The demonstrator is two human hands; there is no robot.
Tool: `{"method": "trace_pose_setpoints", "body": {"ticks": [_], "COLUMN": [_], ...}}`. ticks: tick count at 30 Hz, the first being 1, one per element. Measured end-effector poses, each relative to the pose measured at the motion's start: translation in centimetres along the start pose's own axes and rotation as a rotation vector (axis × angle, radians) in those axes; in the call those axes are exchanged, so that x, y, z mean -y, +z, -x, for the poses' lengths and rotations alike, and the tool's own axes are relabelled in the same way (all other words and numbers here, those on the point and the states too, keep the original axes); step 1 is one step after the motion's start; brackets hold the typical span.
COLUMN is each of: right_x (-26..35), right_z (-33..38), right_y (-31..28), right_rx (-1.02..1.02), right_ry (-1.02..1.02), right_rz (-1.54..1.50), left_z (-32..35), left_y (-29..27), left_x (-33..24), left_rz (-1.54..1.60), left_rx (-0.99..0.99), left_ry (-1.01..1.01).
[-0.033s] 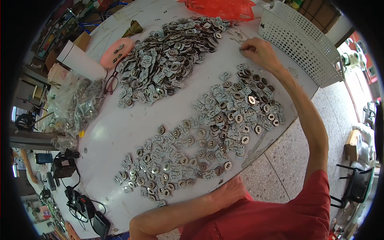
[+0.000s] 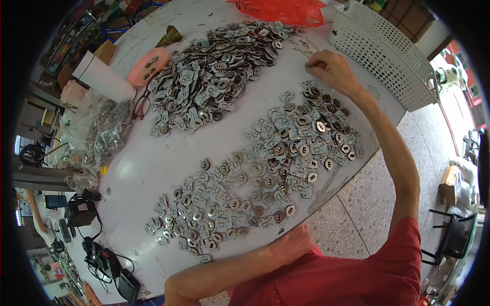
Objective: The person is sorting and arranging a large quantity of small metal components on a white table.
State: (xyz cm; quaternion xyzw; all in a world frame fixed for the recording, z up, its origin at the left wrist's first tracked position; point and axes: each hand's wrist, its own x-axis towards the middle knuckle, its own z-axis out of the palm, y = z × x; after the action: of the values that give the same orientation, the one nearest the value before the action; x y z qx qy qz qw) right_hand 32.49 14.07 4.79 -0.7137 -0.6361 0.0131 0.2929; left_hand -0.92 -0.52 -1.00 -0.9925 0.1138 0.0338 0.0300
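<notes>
head view: the right hand point(image 2: 333, 69), fingers bent inward, hovers over the counter point(image 2: 135, 176) toward its right edge; whether it clamps a part cannot be told. the scattered metal parts point(image 2: 258, 181) lie just nearer the near edge, the heap of parts point(image 2: 212, 76) to its left. the left hand point(image 2: 297, 243), state indiscernible, rests beside the near edge.

A black chair point(image 2: 458, 237) stands on the speckled grey floor point(image 2: 352, 217).

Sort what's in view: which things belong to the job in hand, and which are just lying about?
Apparently in the job:
right hand
heaped metal parts
spread-out metal parts

Apparently just lying about:
eyeglasses
white cylinder
red plastic bag
</notes>
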Motion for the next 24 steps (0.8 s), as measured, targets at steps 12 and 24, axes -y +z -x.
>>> {"method": "trace_pose_setpoints", "body": {"ticks": [12,24], "right_x": [1.2,-1.6], "right_z": [-4.5,-6.9], "right_y": [2.4,3.5], "right_rx": [-0.107,-0.028], "right_ry": [-0.088,0.07], "right_rz": [-0.053,0.09], "left_z": [-0.1,0.2], "left_y": [0.6,-0.4], "left_x": [-0.6,-0.1], "left_rz": [0.009,-0.055], "left_rx": [-0.027,-0.07], "left_ry": [-0.042,-0.078]}}
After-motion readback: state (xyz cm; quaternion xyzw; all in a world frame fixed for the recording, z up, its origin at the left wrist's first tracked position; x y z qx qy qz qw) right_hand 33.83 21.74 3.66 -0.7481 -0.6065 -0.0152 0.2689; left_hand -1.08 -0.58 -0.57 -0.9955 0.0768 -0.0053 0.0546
